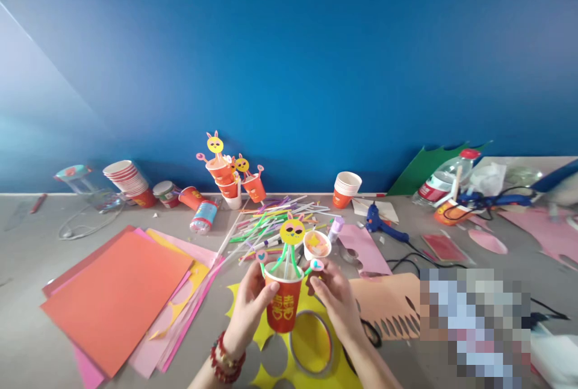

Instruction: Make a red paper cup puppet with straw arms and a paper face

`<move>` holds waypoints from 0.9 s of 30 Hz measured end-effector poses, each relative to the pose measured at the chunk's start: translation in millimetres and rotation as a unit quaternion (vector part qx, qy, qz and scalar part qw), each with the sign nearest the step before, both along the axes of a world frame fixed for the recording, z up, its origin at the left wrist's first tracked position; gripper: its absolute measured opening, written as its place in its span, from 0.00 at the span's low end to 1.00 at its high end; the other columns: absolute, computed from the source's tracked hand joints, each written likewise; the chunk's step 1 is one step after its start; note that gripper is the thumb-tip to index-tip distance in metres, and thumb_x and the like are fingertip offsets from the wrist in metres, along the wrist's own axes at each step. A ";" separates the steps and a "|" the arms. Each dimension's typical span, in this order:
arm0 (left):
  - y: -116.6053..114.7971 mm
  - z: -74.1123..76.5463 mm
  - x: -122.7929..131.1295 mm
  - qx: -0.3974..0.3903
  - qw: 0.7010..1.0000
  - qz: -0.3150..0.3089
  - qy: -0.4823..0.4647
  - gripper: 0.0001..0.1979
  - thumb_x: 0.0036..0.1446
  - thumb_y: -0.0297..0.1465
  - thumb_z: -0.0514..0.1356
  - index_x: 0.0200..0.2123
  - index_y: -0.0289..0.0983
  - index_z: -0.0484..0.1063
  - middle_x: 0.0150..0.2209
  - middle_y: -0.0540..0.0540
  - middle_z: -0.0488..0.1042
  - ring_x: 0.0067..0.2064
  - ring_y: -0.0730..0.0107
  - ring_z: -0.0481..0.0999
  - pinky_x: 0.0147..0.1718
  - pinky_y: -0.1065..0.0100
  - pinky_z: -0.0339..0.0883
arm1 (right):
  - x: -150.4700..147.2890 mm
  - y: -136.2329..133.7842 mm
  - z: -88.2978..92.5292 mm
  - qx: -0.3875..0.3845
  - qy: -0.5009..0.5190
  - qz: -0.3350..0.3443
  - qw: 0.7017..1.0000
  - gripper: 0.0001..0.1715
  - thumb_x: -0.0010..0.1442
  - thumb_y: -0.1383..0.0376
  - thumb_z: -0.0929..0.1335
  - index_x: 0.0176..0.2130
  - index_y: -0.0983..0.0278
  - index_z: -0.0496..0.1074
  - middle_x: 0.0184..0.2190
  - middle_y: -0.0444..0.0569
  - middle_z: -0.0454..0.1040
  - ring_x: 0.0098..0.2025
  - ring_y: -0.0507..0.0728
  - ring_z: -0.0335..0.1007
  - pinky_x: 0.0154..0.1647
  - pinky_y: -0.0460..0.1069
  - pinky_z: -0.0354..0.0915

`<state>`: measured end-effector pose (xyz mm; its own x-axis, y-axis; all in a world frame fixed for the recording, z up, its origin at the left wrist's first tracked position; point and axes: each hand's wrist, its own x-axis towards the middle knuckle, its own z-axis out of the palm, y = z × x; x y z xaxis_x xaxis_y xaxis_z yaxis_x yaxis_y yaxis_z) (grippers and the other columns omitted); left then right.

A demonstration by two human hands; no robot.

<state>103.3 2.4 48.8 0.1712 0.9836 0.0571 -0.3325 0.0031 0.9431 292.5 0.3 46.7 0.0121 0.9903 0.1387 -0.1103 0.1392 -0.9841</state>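
Note:
A red paper cup with gold lettering is held upright by my left hand, its thumb across the front. Out of the cup rise green straws topped by a yellow paper bunny face. A pink paper disc sticks out at the left end of a side straw. At the cup's right side, the curled fingers of my right hand close around the green straw arm, just below its white and pink paper disc. Part of those fingertips is hidden.
Below lie cut yellow paper and a tape ring. Coloured paper sheets are piled left. Behind are scattered straws, finished bunny cups, and a blue glue gun with its cord. A bottle stands right.

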 end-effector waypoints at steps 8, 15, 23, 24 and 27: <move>0.9 -3.5 2.5 0.004 1.000 -0.004 0.006 0.22 0.61 0.39 0.63 0.57 0.42 0.70 0.57 0.40 0.74 0.55 0.52 0.74 0.51 0.61 0.70 | -20.6 -9.3 -7.5 0.002 -0.055 0.131 0.990 0.27 0.58 0.50 0.73 0.52 0.61 0.70 0.44 0.54 0.78 0.42 0.62 0.76 0.45 0.54 0.72; 4.1 9.8 -3.7 0.059 0.992 0.099 0.060 0.17 0.62 0.39 0.61 0.51 0.38 0.72 0.48 0.40 0.76 0.47 0.58 0.75 0.48 0.63 0.69 | -18.9 -11.4 -11.5 -0.013 -0.080 0.115 0.990 0.29 0.58 0.48 0.72 0.53 0.61 0.70 0.45 0.54 0.78 0.40 0.61 0.76 0.40 0.52 0.74; 6.3 11.6 -9.0 0.079 0.988 0.124 0.054 0.14 0.61 0.40 0.62 0.45 0.39 0.74 0.45 0.43 0.75 0.48 0.60 0.73 0.49 0.65 0.67 | -18.2 -13.6 -12.5 -0.044 -0.114 0.136 0.983 0.33 0.55 0.46 0.73 0.53 0.61 0.70 0.41 0.53 0.77 0.39 0.61 0.75 0.27 0.47 0.72; 5.4 10.0 -8.6 0.073 0.992 0.091 0.048 0.20 0.60 0.42 0.63 0.51 0.40 0.73 0.51 0.41 0.74 0.52 0.56 0.72 0.52 0.63 0.66 | -18.4 -13.3 -13.2 -0.039 -0.100 0.135 0.985 0.34 0.55 0.46 0.73 0.53 0.61 0.70 0.41 0.53 0.77 0.39 0.61 0.75 0.27 0.47 0.72; 1.2 4.2 -5.1 0.033 0.997 -0.037 0.055 0.30 0.54 0.45 0.67 0.57 0.38 0.70 0.57 0.37 0.73 0.56 0.48 0.72 0.56 0.56 0.66 | -17.9 -11.5 -15.1 -0.019 -0.075 0.130 0.989 0.33 0.55 0.44 0.72 0.52 0.62 0.71 0.40 0.53 0.77 0.38 0.61 0.75 0.30 0.48 0.72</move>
